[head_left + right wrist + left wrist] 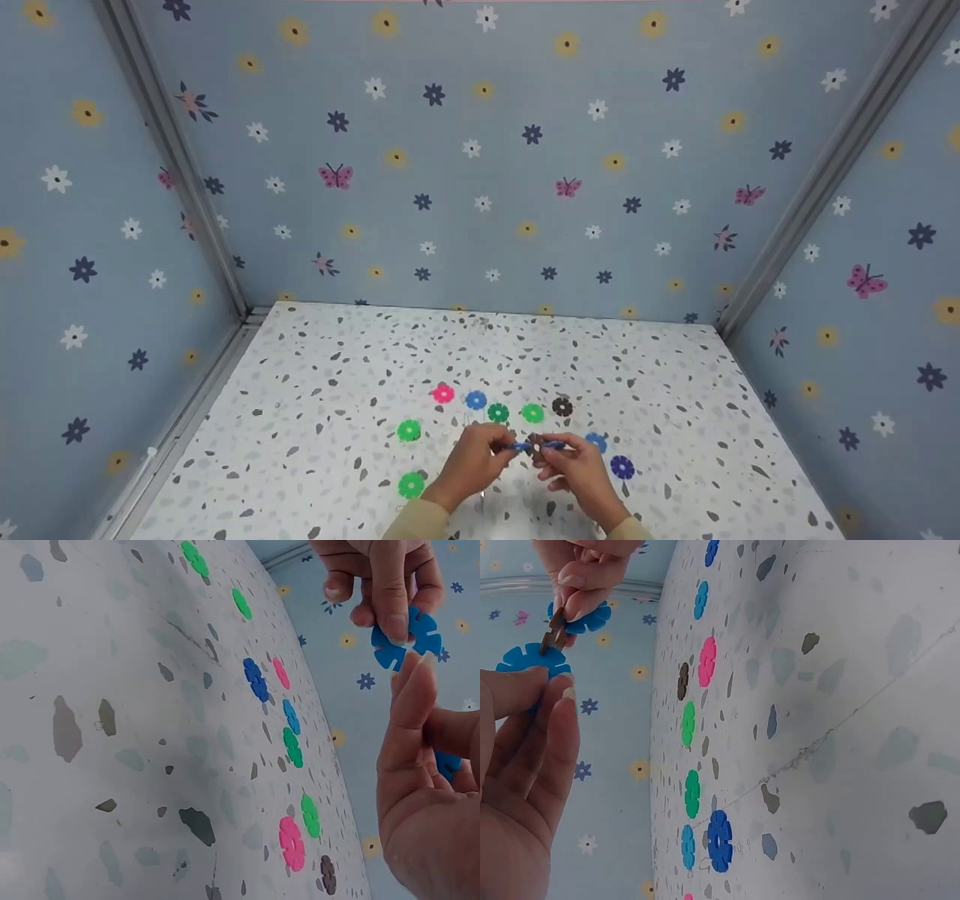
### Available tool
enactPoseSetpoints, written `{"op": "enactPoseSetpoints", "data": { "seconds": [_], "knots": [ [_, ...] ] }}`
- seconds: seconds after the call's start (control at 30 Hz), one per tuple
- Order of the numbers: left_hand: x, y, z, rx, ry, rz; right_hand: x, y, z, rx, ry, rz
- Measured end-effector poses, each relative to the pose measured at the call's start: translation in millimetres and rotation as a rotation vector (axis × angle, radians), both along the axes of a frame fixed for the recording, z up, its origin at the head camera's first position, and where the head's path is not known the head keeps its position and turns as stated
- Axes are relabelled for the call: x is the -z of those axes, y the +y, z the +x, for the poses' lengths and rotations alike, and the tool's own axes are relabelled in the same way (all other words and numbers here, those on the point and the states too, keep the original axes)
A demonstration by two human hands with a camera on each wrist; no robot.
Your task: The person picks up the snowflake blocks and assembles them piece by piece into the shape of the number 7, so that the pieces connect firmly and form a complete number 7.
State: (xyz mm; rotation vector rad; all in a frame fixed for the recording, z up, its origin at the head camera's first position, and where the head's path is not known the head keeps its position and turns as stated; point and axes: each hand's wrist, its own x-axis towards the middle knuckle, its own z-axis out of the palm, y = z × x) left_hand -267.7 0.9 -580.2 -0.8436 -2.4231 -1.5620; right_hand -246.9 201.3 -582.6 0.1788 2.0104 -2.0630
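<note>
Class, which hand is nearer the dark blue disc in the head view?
Right: the right hand is just left of the dark blue disc; the left hand is farther left.

From above, the head camera faced forward and down, left hand [472,461] and right hand [582,472] near six o'clock, while the closer, sideways-turned wrist views shared both hands, with the tabletop [862,630] toward three o'clock in the left, nine in the right.

Terrazzo-patterned tabletop [315,375] bearing notched flower discs [498,406]: two green discs [404,431] nearest the left edge, a dark-blue disc [618,471] nearest the right, a pink disc [439,396] nearest the far edge.
</note>
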Motion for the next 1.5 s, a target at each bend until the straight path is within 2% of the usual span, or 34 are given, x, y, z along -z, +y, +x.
{"op": "enactPoseSetpoints", "data": {
  "seconds": [0.37,0.73,0.83,1.07,1.27,1.5],
  "knots": [
    [-0.7,6.2,4.9,-0.068,0.028,0.03,-10.8,3.9,-1.0,-0.046,0.055,0.066],
    [2.3,11.8,4.7,-0.124,0.117,0.103,-21.0,1.9,-5.0,-0.038,0.139,0.094],
    [3.2,13.0,4.7,-0.122,0.101,0.102,-23.2,0.0,-6.2,-0.045,0.15,0.124],
    [8.0,10.0,8.7,-0.114,0.011,0.082,-20.1,-3.7,-6.8,-0.08,0.119,0.173],
    [9.1,14.4,9.9,-0.124,0.015,0.112,-20.2,-1.8,-6.0,-0.072,0.112,0.168],
    [12.7,17.7,9.3,-0.072,-0.036,0.1,-16.7,3.6,-3.5,-0.071,0.121,0.214]
  ]
}}
